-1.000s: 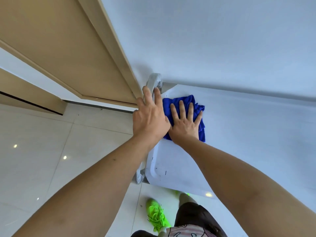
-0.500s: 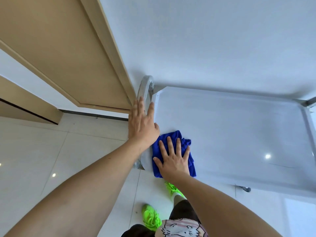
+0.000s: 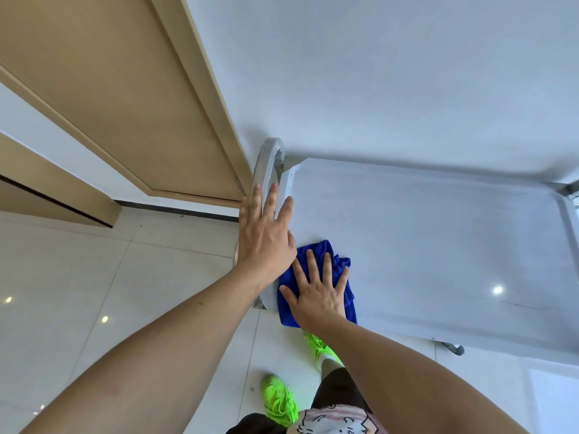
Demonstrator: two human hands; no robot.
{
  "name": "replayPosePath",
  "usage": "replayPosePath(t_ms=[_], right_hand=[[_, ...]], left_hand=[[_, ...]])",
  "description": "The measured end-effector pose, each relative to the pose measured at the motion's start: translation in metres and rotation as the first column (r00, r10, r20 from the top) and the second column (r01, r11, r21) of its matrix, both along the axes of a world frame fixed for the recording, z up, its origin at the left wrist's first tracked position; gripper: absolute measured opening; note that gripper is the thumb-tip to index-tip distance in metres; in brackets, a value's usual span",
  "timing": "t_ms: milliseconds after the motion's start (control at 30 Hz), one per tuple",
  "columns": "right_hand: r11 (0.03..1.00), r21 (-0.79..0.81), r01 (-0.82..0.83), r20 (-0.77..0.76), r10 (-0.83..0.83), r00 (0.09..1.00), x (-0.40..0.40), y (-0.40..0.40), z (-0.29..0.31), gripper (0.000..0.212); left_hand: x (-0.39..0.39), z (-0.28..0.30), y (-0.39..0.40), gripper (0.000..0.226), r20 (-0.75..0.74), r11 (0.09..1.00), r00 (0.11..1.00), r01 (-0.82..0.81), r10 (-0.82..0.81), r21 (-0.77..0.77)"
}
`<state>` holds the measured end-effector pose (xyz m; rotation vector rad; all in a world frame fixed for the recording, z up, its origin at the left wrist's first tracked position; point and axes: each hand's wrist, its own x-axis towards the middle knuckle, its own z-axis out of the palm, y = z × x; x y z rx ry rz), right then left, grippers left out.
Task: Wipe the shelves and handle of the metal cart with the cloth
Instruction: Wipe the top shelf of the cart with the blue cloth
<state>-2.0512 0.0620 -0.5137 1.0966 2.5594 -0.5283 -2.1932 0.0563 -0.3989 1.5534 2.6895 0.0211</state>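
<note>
Here, right hand [image 3: 316, 296] flat on cloth [image 3: 340, 267] at shelf [image 3: 438, 245] near-left corner

I saw a bright, evenly lit scene, cool and slightly washed out. Small round glare spots sat on the glossy floor tiles [image 3: 62, 277] and one on the cart's top shelf [image 3: 497, 290]. A soft shadow lay along the wall [image 3: 407, 89] behind the cart. The wide lens bent straight lines, and the door frame [image 3: 200, 89] leaned sharply. My forearms looked stretched near the lower edge. Focus was fairly sharp throughout.
</note>
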Motion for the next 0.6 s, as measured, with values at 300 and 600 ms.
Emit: replayPosePath(t_ms=[300,600], right_hand=[[0.995,0.091,-0.030,-0.057,0.035,0.998,-0.071,0.099,-0.019,0.098],[0.991,0.135,0.017,-0.104,-0.003,0.995,-0.103,0.171,-0.027,0.074]], left_hand=[[0.003,-0.012,0.043,0.054,0.061,0.979,0.998,-0.042,0.031,0.197],[0.003,-0.040,0.053,0.061,0.032,0.979,0.999,0.032,-0.039,0.200]])
